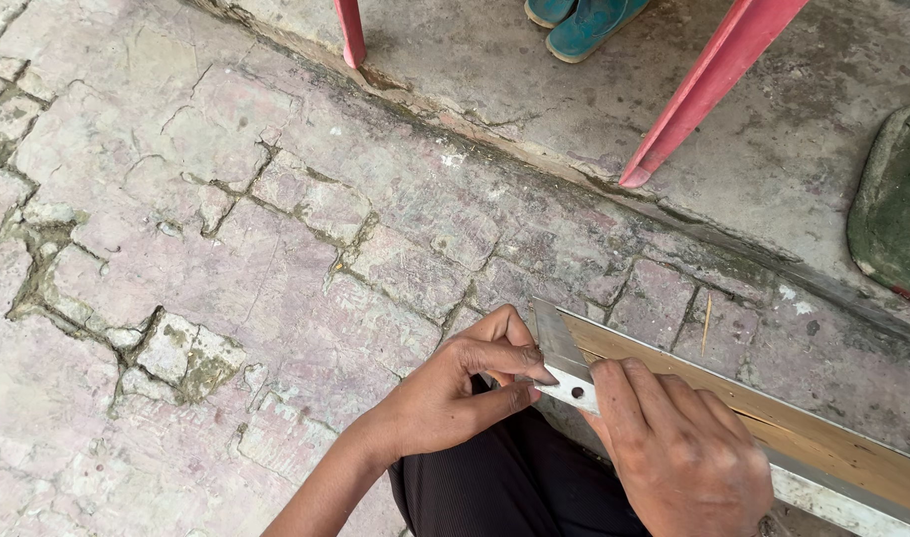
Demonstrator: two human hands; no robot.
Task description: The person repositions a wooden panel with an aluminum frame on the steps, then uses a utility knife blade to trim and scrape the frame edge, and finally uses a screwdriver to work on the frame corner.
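Both hands on a short metal blade at the near end of a long wooden strip, low centre of view

Left hand [455,393], in from 7 o'clock, is partly curled: thumb and forefinger pinch the left edge of the flat metal blade [562,360], remaining fingers tucked under. The blade stands tilted, its holed lower end at the fingertips, its upper end towards 12 o'clock. Right hand [673,447], at 5 o'clock, lies knuckles-up, fingers closed over the blade's lower right corner and pressing onto the wooden strip [773,428], which runs off towards 4 o'clock over a pale metal bar [832,502]. Judged: blade being set against the strip's end; next move wants steady pressure, fingertips off the edge. Stone paving [196,249] all round; red chair legs [708,85] at 1 o'clock
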